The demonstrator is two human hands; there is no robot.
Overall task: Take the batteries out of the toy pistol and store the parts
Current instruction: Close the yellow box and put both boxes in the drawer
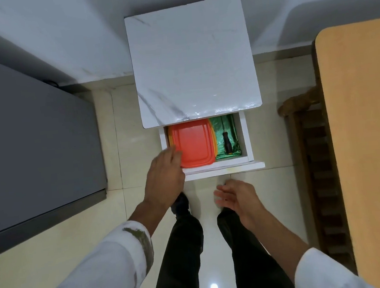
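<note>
A white marble-topped cabinet [191,69] stands in front of me with its drawer [247,138] pulled out. Inside the drawer lies an orange lidded box [193,143] on the left. A dark-handled screwdriver [227,142] rests on a green liner [220,138] on the right. My left hand [164,178] reaches over the drawer's front left corner, fingers at the box's left edge; whether they grip it is hidden. My right hand [238,199] hovers below the drawer front, fingers relaxed, holding nothing. No toy pistol or batteries are visible.
A dark grey surface [29,145] fills the left side. A tan wooden table [366,127] stands on the right with a wooden chair [310,146] beside it. Glossy cream tiles [123,136] cover the floor, and my legs stand just before the cabinet.
</note>
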